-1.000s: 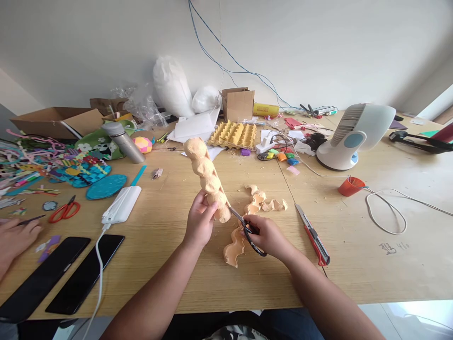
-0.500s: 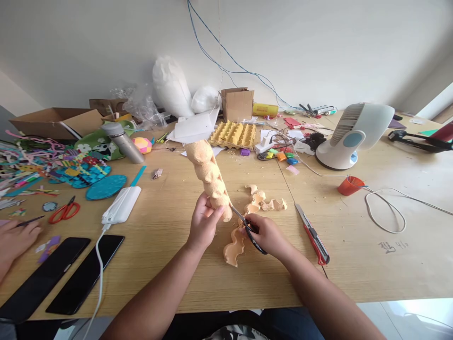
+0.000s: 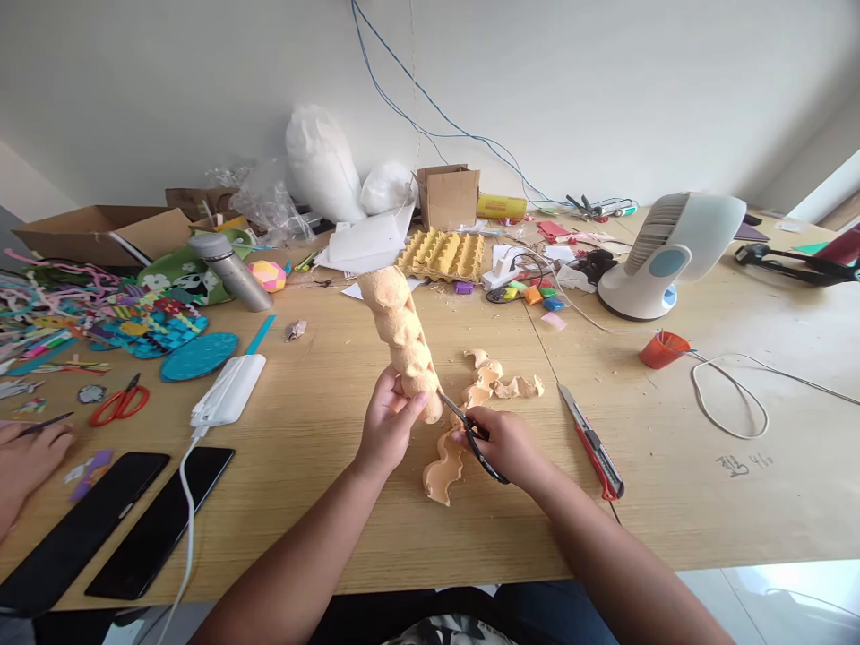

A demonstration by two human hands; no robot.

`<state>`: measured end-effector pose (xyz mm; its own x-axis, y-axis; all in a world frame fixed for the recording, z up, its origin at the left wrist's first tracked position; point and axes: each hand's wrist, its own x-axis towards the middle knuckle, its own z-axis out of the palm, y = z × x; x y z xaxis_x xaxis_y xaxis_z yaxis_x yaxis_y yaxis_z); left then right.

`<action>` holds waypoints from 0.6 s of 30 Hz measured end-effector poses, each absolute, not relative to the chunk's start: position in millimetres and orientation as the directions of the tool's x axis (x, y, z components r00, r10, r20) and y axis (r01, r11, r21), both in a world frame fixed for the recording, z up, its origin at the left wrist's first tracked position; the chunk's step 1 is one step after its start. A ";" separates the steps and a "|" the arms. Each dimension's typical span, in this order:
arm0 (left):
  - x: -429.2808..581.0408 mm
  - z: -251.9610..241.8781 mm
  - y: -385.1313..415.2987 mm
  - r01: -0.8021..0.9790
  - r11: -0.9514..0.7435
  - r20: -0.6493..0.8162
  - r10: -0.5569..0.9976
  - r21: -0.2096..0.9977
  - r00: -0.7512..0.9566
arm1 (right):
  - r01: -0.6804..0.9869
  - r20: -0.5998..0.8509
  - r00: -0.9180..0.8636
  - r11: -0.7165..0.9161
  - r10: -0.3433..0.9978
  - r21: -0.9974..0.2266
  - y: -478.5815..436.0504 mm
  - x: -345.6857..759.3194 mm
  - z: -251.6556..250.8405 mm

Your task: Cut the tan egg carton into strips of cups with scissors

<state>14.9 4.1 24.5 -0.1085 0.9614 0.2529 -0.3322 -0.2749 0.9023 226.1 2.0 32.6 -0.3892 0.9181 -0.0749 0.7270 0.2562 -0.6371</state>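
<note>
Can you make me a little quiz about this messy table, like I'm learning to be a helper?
1. What does the left hand hold?
A) a steel bottle
B) a bumpy peach-coloured strip
C) a white fan

2. True or false: the right hand holds black-handled scissors.

3. Fill in the colour: the egg tray in front of the cardboard box is ____.

Key: 1. B; 2. True; 3. yellow.
</note>
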 end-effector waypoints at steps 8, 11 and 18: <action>15.4 28.1 2.0 -0.348 -0.254 0.231 0.967 0.902 -0.106 | 0.727 -0.084 -0.369 0.231 0.926 -0.646 -2.0 225.3 38.9; 14.9 26.8 2.7 -0.346 -0.257 0.235 0.966 0.902 -0.103 | 0.723 -0.070 -0.366 0.236 0.928 -0.649 -2.2 225.3 37.7; 12.9 22.3 6.3 -0.337 -0.250 0.227 0.968 0.908 -0.107 | 0.701 -0.054 -0.373 0.243 0.926 -0.671 5.1 226.9 27.6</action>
<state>12.9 6.3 22.3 -0.1066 0.9680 0.2272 -0.3373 -0.2502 0.9076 226.9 5.1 27.6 -0.3735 0.9260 -0.0545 0.7006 0.2431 -0.6709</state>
